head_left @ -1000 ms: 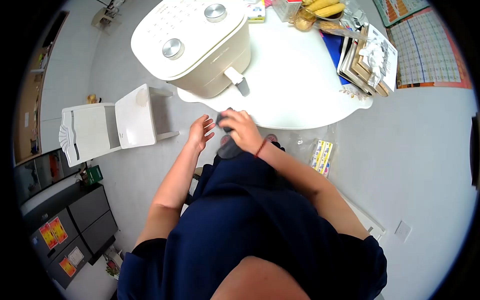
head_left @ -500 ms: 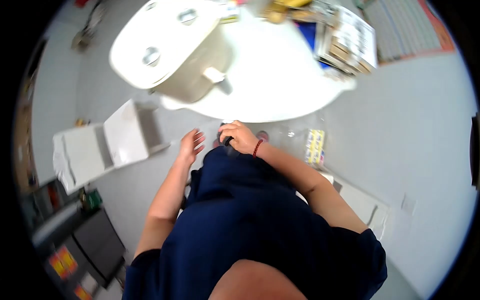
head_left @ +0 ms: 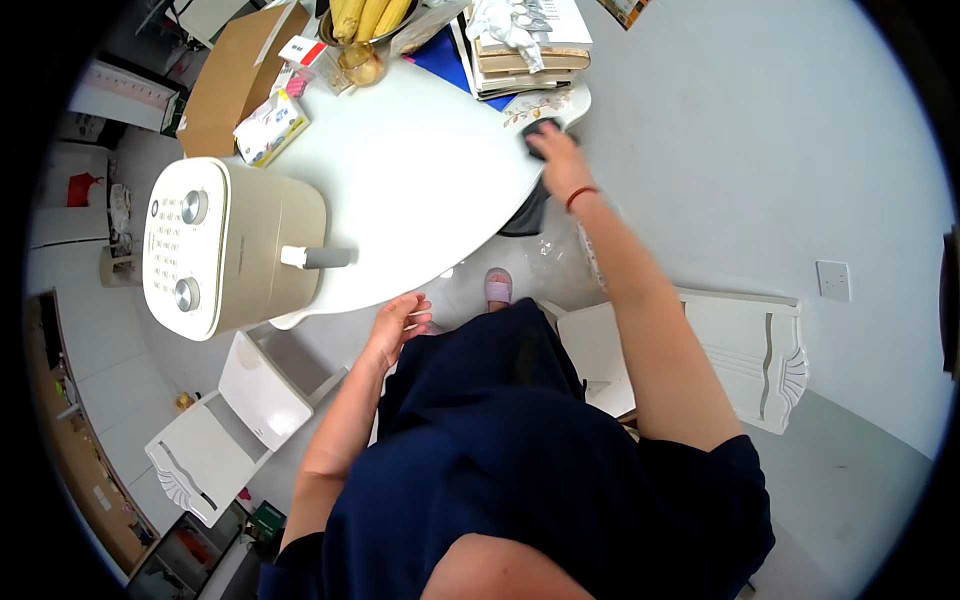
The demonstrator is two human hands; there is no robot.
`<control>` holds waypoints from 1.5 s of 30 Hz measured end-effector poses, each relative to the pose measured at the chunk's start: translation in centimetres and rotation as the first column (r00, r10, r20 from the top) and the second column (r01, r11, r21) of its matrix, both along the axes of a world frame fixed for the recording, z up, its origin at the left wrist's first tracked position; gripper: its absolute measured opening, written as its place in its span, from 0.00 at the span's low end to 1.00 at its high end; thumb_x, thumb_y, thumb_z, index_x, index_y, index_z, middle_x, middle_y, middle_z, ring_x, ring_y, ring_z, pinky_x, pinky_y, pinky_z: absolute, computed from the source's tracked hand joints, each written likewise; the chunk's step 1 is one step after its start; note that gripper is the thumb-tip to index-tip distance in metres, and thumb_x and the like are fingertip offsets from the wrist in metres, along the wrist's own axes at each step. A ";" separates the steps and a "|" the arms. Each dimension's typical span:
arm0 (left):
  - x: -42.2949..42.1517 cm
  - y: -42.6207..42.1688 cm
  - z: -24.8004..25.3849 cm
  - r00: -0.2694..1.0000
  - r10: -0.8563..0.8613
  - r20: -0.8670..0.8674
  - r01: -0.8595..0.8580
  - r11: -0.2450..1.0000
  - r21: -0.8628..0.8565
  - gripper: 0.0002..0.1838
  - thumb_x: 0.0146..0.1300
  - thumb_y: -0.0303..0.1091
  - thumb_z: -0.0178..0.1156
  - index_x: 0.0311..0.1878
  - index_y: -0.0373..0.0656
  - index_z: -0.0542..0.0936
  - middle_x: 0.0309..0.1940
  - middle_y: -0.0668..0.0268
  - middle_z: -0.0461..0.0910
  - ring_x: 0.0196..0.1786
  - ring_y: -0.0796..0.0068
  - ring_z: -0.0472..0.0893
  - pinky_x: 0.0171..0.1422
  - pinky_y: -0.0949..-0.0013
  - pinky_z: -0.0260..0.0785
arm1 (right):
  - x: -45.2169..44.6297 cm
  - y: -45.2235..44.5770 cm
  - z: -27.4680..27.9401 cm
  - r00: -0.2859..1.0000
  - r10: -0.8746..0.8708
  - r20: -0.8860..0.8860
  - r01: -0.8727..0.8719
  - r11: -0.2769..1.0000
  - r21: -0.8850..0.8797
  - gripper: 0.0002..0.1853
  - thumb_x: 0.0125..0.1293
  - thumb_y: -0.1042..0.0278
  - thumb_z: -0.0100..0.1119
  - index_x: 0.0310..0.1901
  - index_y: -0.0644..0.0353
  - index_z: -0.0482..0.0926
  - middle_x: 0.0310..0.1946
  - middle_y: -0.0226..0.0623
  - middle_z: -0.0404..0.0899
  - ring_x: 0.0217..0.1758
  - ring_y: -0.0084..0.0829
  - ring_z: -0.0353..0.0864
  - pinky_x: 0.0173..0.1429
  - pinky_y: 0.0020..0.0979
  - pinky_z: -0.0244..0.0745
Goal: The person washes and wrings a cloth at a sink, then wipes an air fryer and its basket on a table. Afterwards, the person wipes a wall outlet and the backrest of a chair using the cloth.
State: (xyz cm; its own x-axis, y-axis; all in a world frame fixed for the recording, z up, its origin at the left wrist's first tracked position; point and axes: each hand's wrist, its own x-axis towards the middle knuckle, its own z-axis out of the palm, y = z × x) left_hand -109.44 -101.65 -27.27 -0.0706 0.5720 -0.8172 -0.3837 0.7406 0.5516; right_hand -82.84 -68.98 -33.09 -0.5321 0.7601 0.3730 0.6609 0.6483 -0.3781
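My right hand, with a red bead bracelet at its wrist, reaches out to the right end of the white table. Its fingers are on a small dark rounded object at the table's edge; motion blur hides its kind. Near the front edge of the table, my left hand hangs with slightly bent fingers apart and nothing in it. To its upper left stands a cream air fryer with a grey-tipped handle pointing right.
Books and papers are stacked at the back right beside a blue folder. Corn, a glass jar, a tissue pack and a cardboard box sit farther back. White chairs flank me; a dark bin-like thing is below the table.
My right hand has moved from in front of my body out to the table's right end with the dark object. My left hand stays low, and the view has swung right.
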 end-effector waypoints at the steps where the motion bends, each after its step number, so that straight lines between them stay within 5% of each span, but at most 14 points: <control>1: 0.1 0.2 0.1 1.000 -0.012 0.002 0.012 1.000 -0.013 0.19 0.73 0.43 0.51 0.59 0.42 0.74 0.52 0.62 0.80 0.50 0.72 0.80 0.56 0.66 0.73 | 1.7 1.7 0.8 0.987 -0.154 -0.050 0.147 0.982 -0.121 0.21 0.58 0.79 0.49 0.53 0.53 0.81 0.58 0.47 0.76 0.62 0.48 0.74 0.66 0.42 0.69; 4: 0.8 0.8 1.4 0.999 0.037 -0.002 -0.037 0.999 0.005 0.20 0.73 0.44 0.52 0.58 0.40 0.76 0.50 0.63 0.80 0.47 0.74 0.80 0.51 0.69 0.75 | 8.7 5.8 -0.9 0.854 -0.355 0.379 0.516 0.665 -0.540 0.18 0.60 0.79 0.50 0.52 0.59 0.80 0.48 0.49 0.82 0.52 0.46 0.81 0.60 0.38 0.75; 7: 1.3 1.8 1.0 0.999 0.033 0.022 -0.033 0.999 0.011 0.19 0.73 0.44 0.51 0.58 0.41 0.75 0.50 0.62 0.81 0.48 0.73 0.80 0.53 0.68 0.74 | 10.7 3.8 -1.3 0.815 -0.524 -0.247 0.152 0.605 -0.781 0.20 0.59 0.78 0.52 0.53 0.60 0.80 0.41 0.45 0.84 0.47 0.37 0.83 0.55 0.34 0.76; 8: 1.5 2.4 0.4 0.999 0.023 0.029 -0.023 1.000 0.012 0.19 0.73 0.44 0.52 0.58 0.41 0.75 0.51 0.62 0.81 0.48 0.73 0.80 0.53 0.67 0.74 | 9.4 1.8 3.6 0.616 -0.690 -0.381 -0.161 0.363 -0.918 0.23 0.56 0.79 0.53 0.56 0.62 0.78 0.42 0.39 0.83 0.46 0.31 0.81 0.54 0.32 0.75; 9: 1.8 3.1 0.1 0.999 0.007 0.034 -0.008 1.000 0.012 0.19 0.72 0.44 0.52 0.58 0.41 0.75 0.51 0.62 0.81 0.49 0.73 0.80 0.54 0.67 0.73 | 9.2 0.7 3.4 0.418 -0.743 -0.523 -0.434 0.343 -0.833 0.24 0.56 0.79 0.52 0.57 0.62 0.77 0.45 0.36 0.82 0.46 0.29 0.79 0.53 0.30 0.74; 11: 3.0 5.3 1.4 0.997 -0.060 0.040 0.056 0.995 0.078 0.21 0.72 0.45 0.53 0.60 0.41 0.74 0.53 0.62 0.80 0.51 0.72 0.79 0.56 0.66 0.72 | 8.0 0.3 0.1 0.706 -0.678 -0.207 0.175 0.450 -0.876 0.22 0.57 0.79 0.53 0.56 0.62 0.77 0.47 0.35 0.80 0.48 0.27 0.79 0.53 0.28 0.74; 15: 5.7 9.1 3.4 0.983 -0.183 -0.030 0.185 0.955 0.234 0.27 0.69 0.45 0.58 0.67 0.43 0.69 0.56 0.61 0.77 0.53 0.70 0.78 0.57 0.66 0.72 | 6.5 -5.7 6.8 0.330 -0.792 -0.513 -0.618 0.229 -0.752 0.20 0.65 0.74 0.53 0.59 0.64 0.73 0.49 0.41 0.80 0.53 0.32 0.80 0.60 0.33 0.75; 19: 10.0 11.9 6.1 0.950 -0.265 -0.165 0.308 0.881 0.360 0.31 0.65 0.31 0.64 0.69 0.41 0.66 0.52 0.61 0.79 0.52 0.74 0.78 0.55 0.69 0.73 | 4.6 -12.8 10.4 0.176 -0.805 -0.567 -0.866 0.146 -0.477 0.17 0.69 0.67 0.53 0.57 0.63 0.74 0.53 0.41 0.79 0.53 0.31 0.80 0.61 0.35 0.74; 23: 10.5 10.7 5.6 0.861 -0.508 -0.031 0.486 0.801 0.348 0.25 0.65 0.30 0.63 0.64 0.36 0.70 0.53 0.62 0.79 0.53 0.72 0.80 0.60 0.66 0.72 | 3.3 -20.4 11.5 -0.044 -0.911 -0.411 -0.804 0.277 -0.527 0.19 0.71 0.59 0.53 0.59 0.60 0.73 0.55 0.34 0.77 0.56 0.28 0.77 0.61 0.36 0.73; 26: 9.0 7.5 3.9 0.874 -0.478 -0.091 0.483 0.826 0.291 0.20 0.67 0.30 0.62 0.60 0.36 0.75 0.52 0.62 0.80 0.53 0.72 0.80 0.60 0.67 0.72 | 4.5 -25.9 10.3 -0.022 -0.873 -0.488 -0.759 0.332 -0.560 0.19 0.73 0.59 0.52 0.62 0.53 0.72 0.56 0.31 0.75 0.59 0.29 0.75 0.63 0.43 0.71; 30: 5.7 4.3 1.0 0.879 -0.458 -0.133 0.477 0.836 0.270 0.15 0.69 0.33 0.60 0.56 0.38 0.79 0.49 0.63 0.83 0.52 0.72 0.80 0.59 0.68 0.72 | 5.5 -34.0 7.8 -0.033 -0.964 -0.264 -0.429 0.252 -0.867 0.20 0.71 0.61 0.51 0.63 0.49 0.71 0.52 0.30 0.76 0.53 0.29 0.77 0.52 0.46 0.79; 35: 4.3 3.1 0.4 0.741 -0.597 -0.306 0.670 0.686 0.285 0.17 0.73 0.38 0.54 0.56 0.36 0.78 0.49 0.65 0.81 0.51 0.75 0.78 0.60 0.71 0.68 | 7.9 -45.0 7.0 -0.147 -0.973 -0.179 -0.353 0.221 -0.909 0.18 0.71 0.64 0.47 0.61 0.49 0.73 0.47 0.30 0.78 0.48 0.24 0.78 0.47 0.35 0.80; 40: 5.7 3.0 1.1 0.272 -0.593 -0.758 0.955 0.261 0.138 0.19 0.74 0.42 0.52 0.55 0.35 0.79 0.47 0.66 0.82 0.49 0.77 0.78 0.57 0.71 0.68 | 8.6 -52.1 6.8 -0.125 -0.981 -0.147 -0.303 0.179 -0.936 0.17 0.71 0.67 0.46 0.59 0.55 0.75 0.42 0.31 0.80 0.42 0.22 0.80 0.42 0.28 0.80; 45: 11.6 1.2 2.5 0.723 -0.672 -0.162 0.689 0.682 0.246 0.18 0.73 0.47 0.52 0.50 0.41 0.79 0.44 0.66 0.82 0.47 0.74 0.80 0.53 0.66 0.71 | 11.4 -56.4 4.1 -0.153 -0.974 -0.169 -0.349 0.213 -0.912 0.19 0.69 0.67 0.52 0.60 0.59 0.74 0.44 0.32 0.78 0.45 0.21 0.78 0.46 0.31 0.80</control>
